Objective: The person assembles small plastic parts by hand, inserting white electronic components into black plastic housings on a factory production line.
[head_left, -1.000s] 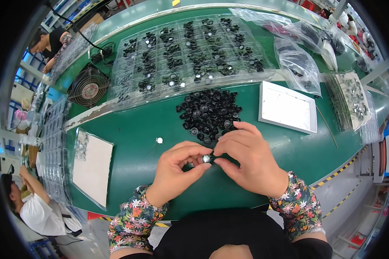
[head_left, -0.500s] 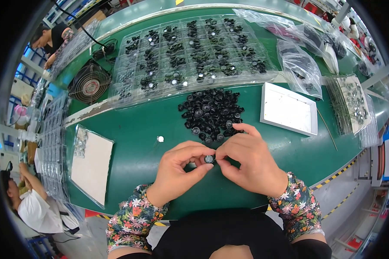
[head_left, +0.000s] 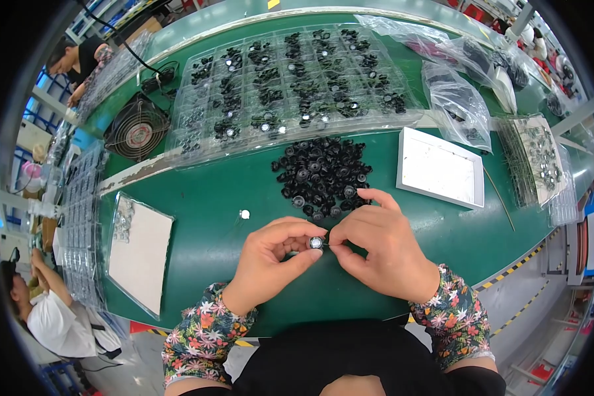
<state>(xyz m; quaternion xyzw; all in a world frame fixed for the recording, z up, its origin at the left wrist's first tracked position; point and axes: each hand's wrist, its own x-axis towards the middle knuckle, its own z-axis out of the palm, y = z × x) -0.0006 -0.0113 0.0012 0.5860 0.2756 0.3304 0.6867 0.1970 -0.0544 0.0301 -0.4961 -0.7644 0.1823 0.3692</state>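
My left hand (head_left: 270, 257) pinches a small round part (head_left: 316, 243) with a black rim and a shiny pale face, held between thumb and fingers. Close on its right, my right hand (head_left: 379, 244) is closed in a fingertip pinch. A thin dark wire lead (head_left: 326, 245) seems to run from the part to those fingertips, which mostly hide it. Just beyond my hands lies a heap of small black round caps (head_left: 320, 171). A small white round component (head_left: 245, 214) with thin leads rests on the green table left of the heap.
A clear compartment tray (head_left: 290, 79) full of black parts spans the back. Right stands a shallow white box (head_left: 440, 168); left lies a bagged pale board (head_left: 140, 254). A fan (head_left: 138, 132), plastic bags (head_left: 455, 99) and a stack with leaded components (head_left: 538, 158) surround these.
The round part in my left hand has shifted slightly left and turned its pale face more upward. A small gap with a thin lead now shows between it and my right fingertips.
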